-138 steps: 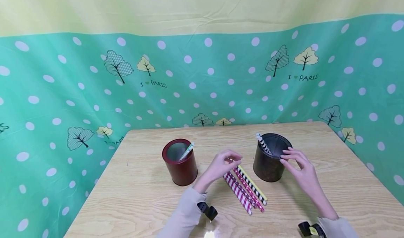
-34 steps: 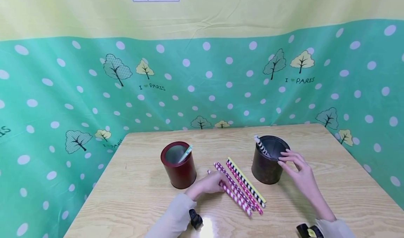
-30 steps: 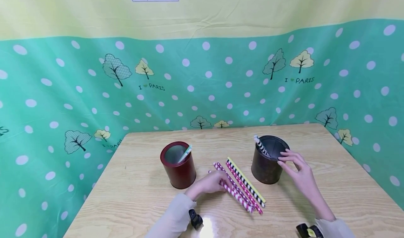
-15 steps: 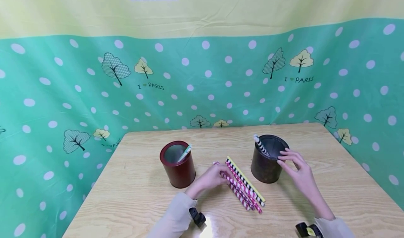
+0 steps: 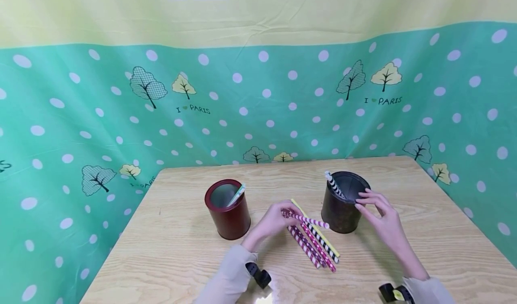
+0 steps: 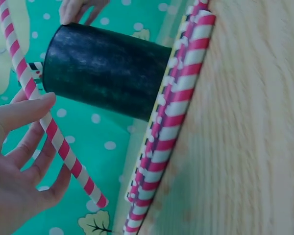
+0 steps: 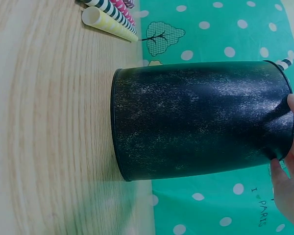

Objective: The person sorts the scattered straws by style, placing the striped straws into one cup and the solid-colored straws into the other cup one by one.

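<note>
My left hand (image 5: 276, 219) pinches a pink-and-white striped paper straw (image 5: 316, 222) between thumb and fingers. In the left wrist view that straw (image 6: 63, 147) slants across the fingers, clear of the tabletop. Below it in the head view lies a row of paper straws (image 5: 308, 249), striped, dotted and plain yellow. To their right stands a black can (image 5: 342, 216) with black-and-white straws (image 5: 334, 185) leaning inside. My right hand (image 5: 383, 216) holds that can's rim at its right side. Its thumb (image 7: 279, 176) shows against the outside of the rim in the right wrist view.
A dark red can (image 5: 234, 219) stands left of the straws, with a pale green straw (image 5: 237, 195) leaning in it. Behind the wooden table (image 5: 161, 223) hangs a green dotted cloth (image 5: 226, 102).
My left hand has picked the striped straw out of the row, raised it and swung its free end toward the black can. The right hand has stayed at the can's rim.
</note>
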Demonstrator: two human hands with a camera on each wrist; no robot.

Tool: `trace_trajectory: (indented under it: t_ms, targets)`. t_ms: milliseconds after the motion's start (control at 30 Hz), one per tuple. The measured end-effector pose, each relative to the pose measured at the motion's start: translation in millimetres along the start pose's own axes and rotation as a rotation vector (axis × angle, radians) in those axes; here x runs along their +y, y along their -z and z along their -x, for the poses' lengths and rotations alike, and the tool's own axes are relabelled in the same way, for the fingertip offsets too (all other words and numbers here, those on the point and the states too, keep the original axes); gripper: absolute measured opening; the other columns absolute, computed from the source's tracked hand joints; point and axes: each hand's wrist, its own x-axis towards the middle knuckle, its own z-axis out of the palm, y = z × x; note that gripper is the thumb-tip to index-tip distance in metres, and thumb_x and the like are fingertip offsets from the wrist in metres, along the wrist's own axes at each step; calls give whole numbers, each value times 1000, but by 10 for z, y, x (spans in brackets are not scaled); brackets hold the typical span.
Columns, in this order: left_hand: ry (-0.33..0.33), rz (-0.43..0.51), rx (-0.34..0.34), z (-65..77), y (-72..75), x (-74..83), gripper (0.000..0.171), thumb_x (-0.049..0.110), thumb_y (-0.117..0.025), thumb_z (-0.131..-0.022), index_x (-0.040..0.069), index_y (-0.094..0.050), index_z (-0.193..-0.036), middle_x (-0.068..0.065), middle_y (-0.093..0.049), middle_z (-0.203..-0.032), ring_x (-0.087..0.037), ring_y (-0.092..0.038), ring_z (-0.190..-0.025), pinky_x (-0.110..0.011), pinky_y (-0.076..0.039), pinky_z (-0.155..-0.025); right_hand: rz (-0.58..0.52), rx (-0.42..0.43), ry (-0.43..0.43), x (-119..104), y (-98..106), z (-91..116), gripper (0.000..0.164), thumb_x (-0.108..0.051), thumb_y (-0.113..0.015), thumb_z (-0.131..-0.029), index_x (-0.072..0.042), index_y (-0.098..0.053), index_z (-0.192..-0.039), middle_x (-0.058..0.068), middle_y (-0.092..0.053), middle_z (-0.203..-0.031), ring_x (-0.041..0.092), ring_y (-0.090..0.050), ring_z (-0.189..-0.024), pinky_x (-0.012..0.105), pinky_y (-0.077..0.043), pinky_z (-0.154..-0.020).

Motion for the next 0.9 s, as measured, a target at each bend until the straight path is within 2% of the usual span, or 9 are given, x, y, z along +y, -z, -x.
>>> trace_trajectory:
  t_ms: [100,167,367,467,567,700,800,900]
  targets:
    - [5,67,12,3,26,130,15,-2,-65,-75,-1,-64,-90,-12,-61,-88,-29,-56,-86,-41,-46,-78,3,-1,-3,2,0,-1,19,-19,-66,-79,-25,-65,-97,-13,-52,-117,8,-36,-121,12,-26,-98]
    - [6,96,16,-5,33,160,16,-3,-64,-75,-3,-63,-91,-15,-60,-89,-31,-56,-87,-41,-46,-78,4,-2,-5,0,1,3,19,-20,-66,-79,-25,-65,-97,-13,-52,-117,8,-36,-122,12,-26,-98]
    - [39,183,48,-77,-16,34,18,-3,-63,-76,-2,-62,-94,-10,-58,-91,-16,-58,-85,-27,-50,-71,17,-7,-14,-30,5,15,18,-21,-65,-80,-25,-64,-98,-12,-52,-118,7,-35,-122,12,-26,-98]
    - [3,231,72,-120,-45,-13,18,-2,-63,-76,-2,-61,-94,-8,-60,-91,-13,-59,-83,-27,-51,-69,23,-5,-17,-35,7,15,18,-22,-64,-80,-26,-64,-98,-12,-52,-118,7,-35,-122,12,-26,-98]
    - [-33,270,103,-164,-60,15,18,-2,-63,-76,-4,-60,-94,-9,-61,-92,-15,-61,-83,-27,-51,-71,22,-3,-16,-29,6,13,18,-22,-64,-81,-25,-64,-98,-11,-52,-118,7,-35,-122,13,-25,-98]
    - [-8,282,159,-224,-60,134,20,0,-65,-76,-3,-61,-95,-13,-62,-93,-16,-61,-86,-26,-50,-75,20,-4,-18,-17,8,12,18,-22,-64,-80,-25,-64,-98,-12,-52,-118,7,-34,-122,13,-25,-98]
    - [21,272,197,-234,-40,346,20,-1,-65,-75,-5,-61,-95,-18,-62,-93,-13,-59,-86,-24,-49,-76,12,-8,-19,-15,11,11,18,-21,-65,-80,-26,-64,-98,-13,-52,-117,7,-34,-122,13,-25,-98]
    - [15,271,213,-243,-17,521,21,-4,-64,-75,-8,-60,-95,-22,-61,-94,-9,-58,-84,-24,-49,-76,-19,-8,0,-27,11,8,19,-17,-65,-80,-22,-65,-98,-10,-52,-117,10,-35,-122,14,-25,-99]
